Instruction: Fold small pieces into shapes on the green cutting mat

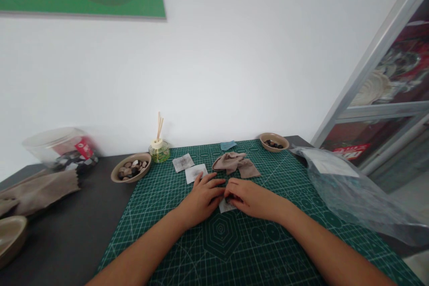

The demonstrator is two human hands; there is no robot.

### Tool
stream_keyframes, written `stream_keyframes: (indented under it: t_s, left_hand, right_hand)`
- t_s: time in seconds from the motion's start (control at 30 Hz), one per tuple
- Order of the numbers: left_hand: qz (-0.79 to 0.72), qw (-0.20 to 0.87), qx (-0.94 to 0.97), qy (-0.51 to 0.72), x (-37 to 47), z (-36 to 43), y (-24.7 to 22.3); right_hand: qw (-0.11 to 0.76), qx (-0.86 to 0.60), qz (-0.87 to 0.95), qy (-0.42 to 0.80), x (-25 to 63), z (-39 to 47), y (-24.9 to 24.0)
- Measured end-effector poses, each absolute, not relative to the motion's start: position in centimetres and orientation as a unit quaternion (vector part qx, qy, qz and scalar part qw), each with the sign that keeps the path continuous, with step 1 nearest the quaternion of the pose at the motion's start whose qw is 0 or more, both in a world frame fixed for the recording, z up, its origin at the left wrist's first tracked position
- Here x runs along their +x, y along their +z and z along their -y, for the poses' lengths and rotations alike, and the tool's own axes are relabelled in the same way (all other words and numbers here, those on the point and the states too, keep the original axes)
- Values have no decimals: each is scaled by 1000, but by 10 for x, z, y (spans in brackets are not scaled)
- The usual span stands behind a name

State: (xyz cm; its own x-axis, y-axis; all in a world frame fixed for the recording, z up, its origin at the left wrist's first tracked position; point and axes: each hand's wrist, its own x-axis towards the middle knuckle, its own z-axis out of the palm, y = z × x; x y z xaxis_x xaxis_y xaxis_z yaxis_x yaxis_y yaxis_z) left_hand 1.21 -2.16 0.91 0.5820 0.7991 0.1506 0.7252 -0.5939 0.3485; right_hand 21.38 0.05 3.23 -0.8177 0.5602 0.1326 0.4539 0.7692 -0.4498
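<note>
i find both my hands together over the green cutting mat (268,259). my left hand (200,200) is palm down, fingers loosely spread, with no object seen in its grasp; its thumb is beside the near white sheet (225,207). my right hand (247,197) is bent over that sheet, fingers curled in; a small dark patch shows beneath them, and i cannot tell whether anything is gripped. the near white sheet lies on the mat, partly hidden by my right hand, and bears grey smudging. two further items noted beyond my left hand: the middle white sheet (195,173), partly covered by my fingertips, and the far white sheet (183,163), smudged dark. a crumpled brown cloth (231,161) lies beyond my right hand.
</note>
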Motion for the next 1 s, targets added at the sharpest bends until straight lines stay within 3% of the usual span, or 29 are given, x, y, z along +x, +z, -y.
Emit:
stream_keyframes:
  t_s: [1.0]
  left_hand:
    - [-435,123,880,145,13,21,9]
  right_hand:
    - [121,-263,937,197,216,-2,34]
